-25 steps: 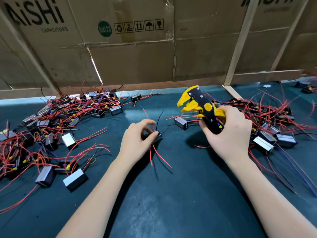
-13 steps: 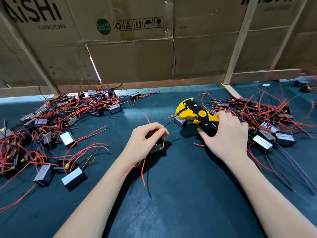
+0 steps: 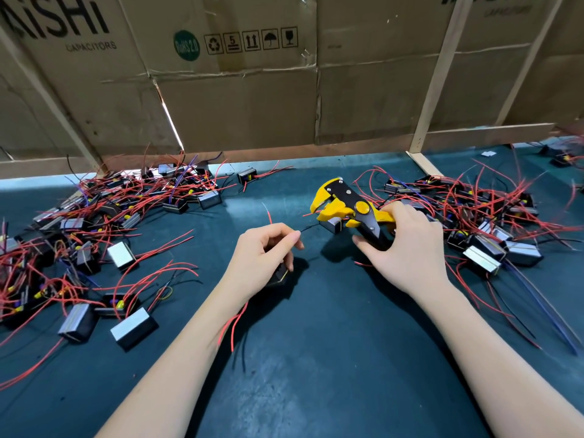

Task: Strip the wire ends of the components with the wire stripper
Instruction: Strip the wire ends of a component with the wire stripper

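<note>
The left hand [image 3: 268, 248] pinches a thin black wire [image 3: 308, 229] between curled fingers, its component [image 3: 279, 275] tucked under the palm, aiming the wire's tip at the tool. The right hand [image 3: 407, 245] wraps the wire stripper [image 3: 350, 210] above the worktop [image 3: 316, 358], its mouth turned toward that wire, probably to take the end.

Cardboard box [image 3: 221, 99] behind the table reads "AiSHi CAPACITORS", cut off at the top left. It also carries a green "RoHS 2.0" badge [image 3: 186, 45] and handling symbols [image 3: 251, 41], one numbered "5".
</note>
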